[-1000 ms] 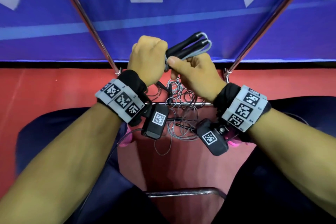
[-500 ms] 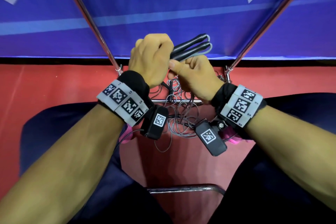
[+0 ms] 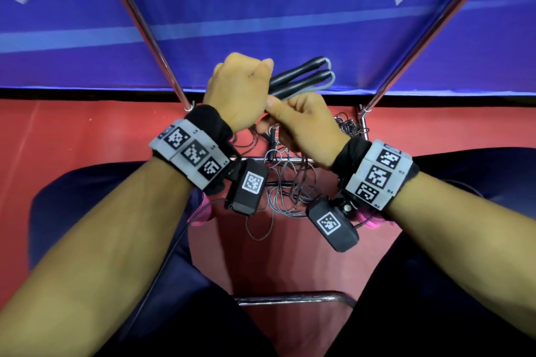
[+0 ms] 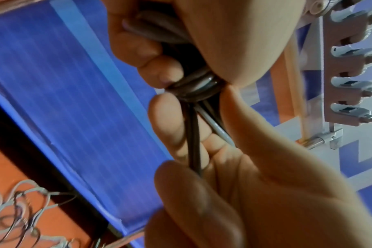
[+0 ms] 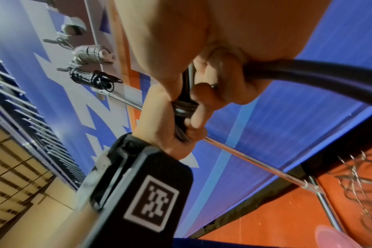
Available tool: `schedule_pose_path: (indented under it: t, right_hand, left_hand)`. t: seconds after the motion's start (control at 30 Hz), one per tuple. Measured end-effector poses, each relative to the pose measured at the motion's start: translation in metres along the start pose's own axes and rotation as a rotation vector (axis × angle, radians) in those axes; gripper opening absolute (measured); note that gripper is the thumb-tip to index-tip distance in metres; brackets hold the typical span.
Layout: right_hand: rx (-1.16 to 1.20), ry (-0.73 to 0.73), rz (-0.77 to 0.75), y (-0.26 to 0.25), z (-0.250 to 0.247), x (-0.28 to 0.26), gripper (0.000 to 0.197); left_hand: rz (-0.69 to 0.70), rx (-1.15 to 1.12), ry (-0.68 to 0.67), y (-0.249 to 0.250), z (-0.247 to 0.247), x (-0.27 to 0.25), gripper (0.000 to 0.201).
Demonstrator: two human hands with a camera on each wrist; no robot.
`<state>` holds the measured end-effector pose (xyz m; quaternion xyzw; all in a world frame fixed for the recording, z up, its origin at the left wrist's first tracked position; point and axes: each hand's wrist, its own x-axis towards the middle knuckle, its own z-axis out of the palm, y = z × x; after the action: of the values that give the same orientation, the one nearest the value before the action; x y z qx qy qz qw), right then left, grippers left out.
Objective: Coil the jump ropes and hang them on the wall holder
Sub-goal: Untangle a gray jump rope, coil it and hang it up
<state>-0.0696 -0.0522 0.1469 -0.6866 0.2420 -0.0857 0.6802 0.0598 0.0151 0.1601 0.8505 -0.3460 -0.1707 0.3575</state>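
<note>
Blue banner wall (image 3: 290,38) far, red floor near. Left hand (image 3: 237,90) & right hand (image 3: 304,127) both curled tight round the jump rope (image 3: 304,78) bundle, centre. Risk: wraps (image 4: 193,85) slip if the grip eases; loose cord (image 3: 293,188) below may snag. Cord end hidden under fingers; wall holder (image 4: 340,67) partly cut off.

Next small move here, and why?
Probably cinch the wrap turns tight before hanging. The right hand holds the black handles, and the left hand grips the cord strands below the turns. Only a few turns show, and I can't see the end tucked.
</note>
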Motion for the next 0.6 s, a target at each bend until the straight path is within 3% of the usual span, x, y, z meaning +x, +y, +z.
schedule_pose_path:
  t: [0.1,0.17,0.23,0.3,0.47,0.6]
  right_hand:
    - [-0.154,0.028,-0.062,0.000,-0.006,0.007,0.025]
    - [-0.484,0.059,-0.170,0.009,-0.011,0.010,0.010]
    - [-0.782,0.063,-0.277,0.016,-0.014,0.009,0.009]
    - [-0.930,0.029,-0.330,0.017,-0.015,0.007,0.010]
    - [-1.210,-0.034,-0.205,0.008,-0.016,0.005,0.014]
    - [-1.260,-0.124,-0.204,0.001,-0.029,0.006,0.019]
  left_hand:
    - [-0.014,0.081,0.051,0.002,-0.007,0.010,0.056]
    - [-0.029,0.157,0.052,0.000,-0.006,0.013,0.054]
    - [-0.023,0.289,0.028,-0.005,0.000,0.013,0.048]
    - [-0.016,0.374,-0.009,-0.008,0.009,0.011,0.044]
    - [-0.028,0.451,-0.045,-0.009,0.021,0.006,0.042]
    - [0.005,0.536,-0.100,-0.009,0.025,0.002,0.046]
